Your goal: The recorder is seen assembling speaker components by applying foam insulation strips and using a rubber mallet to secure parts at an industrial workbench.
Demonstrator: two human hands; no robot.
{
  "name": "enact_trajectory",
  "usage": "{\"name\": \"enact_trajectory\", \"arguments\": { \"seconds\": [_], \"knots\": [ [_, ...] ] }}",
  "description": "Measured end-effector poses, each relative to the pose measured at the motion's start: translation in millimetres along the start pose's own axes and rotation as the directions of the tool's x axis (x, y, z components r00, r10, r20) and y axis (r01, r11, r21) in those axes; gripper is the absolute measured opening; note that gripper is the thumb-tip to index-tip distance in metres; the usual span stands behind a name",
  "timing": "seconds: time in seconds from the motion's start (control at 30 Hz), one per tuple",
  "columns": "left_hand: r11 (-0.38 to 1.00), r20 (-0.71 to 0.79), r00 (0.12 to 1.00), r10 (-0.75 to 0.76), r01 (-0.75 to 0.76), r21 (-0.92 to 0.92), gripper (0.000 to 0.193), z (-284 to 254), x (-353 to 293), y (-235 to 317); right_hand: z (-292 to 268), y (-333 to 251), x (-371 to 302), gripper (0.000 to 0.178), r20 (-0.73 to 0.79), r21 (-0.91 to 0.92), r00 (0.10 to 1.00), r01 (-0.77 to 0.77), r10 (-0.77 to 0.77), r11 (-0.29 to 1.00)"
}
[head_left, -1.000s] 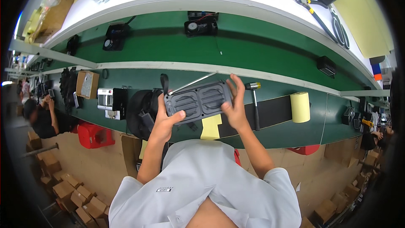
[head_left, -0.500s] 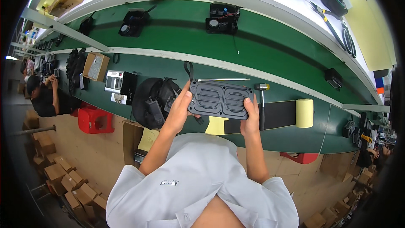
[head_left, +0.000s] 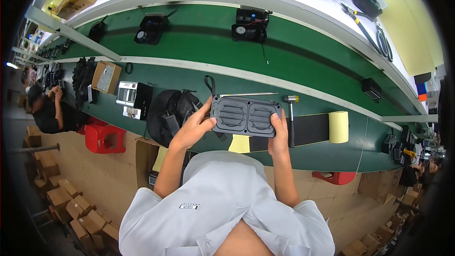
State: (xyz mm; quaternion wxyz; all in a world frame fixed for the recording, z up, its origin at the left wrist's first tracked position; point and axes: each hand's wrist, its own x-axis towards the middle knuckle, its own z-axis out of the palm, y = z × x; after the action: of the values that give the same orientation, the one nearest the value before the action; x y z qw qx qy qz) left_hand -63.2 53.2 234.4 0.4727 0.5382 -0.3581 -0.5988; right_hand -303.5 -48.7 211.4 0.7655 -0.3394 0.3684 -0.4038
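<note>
Left hand [head_left: 192, 130] and right hand [head_left: 279, 135], each curled partway closed, grip a dark grey case [head_left: 246, 116] by its two ends. It is held level and lengthwise above a green workbench [head_left: 327, 155], just in front of the wearer's grey shirt [head_left: 222, 199]. Both thumbs press on the face turned toward the camera; most of the fingers are hidden behind it.

Oblong and matte, the case shows two rounded-square panels side by side, each crossed by raised horizontal ribs, with small round holes around them. Details at its left end are too small to make out. A slim silver rod [head_left: 249, 94] runs along the upper edge, and a black strap loop [head_left: 210, 85] rises from the upper left corner.

Just right of the right hand lies a hammer [head_left: 291, 128] with a black handle, near a yellow roll [head_left: 338, 127]. A black bag [head_left: 159, 121] sits to the left.
</note>
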Motion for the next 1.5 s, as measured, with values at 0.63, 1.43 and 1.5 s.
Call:
{"name": "enact_trajectory", "arguments": {
  "seconds": [0.63, 1.43, 1.5],
  "knots": [
    [0.982, 0.095, 0.98, -0.175, 0.167, 0.085, 0.074, 14.2, 51.7, -26.9, -100.2, -12.7, 48.2, 0.114, 0.654, -0.577, 0.522, -0.124, 0.548, 0.807],
    [0.876, -0.251, 0.84, -0.482, 0.472, -0.101, 0.053, 43.0, 115.4, -85.1, -246.3, -19.1, 393.1, 0.095, -0.861, 0.027, 0.471, 0.418, -0.191, 0.908],
    [0.864, -0.247, 0.828, -0.503, 0.474, -0.168, 0.057, 35.2, 95.9, -98.2, -252.7, -32.2, 419.6, 0.094, -0.931, 0.01, 0.339, 0.397, -0.137, 0.918]
  ]
}}
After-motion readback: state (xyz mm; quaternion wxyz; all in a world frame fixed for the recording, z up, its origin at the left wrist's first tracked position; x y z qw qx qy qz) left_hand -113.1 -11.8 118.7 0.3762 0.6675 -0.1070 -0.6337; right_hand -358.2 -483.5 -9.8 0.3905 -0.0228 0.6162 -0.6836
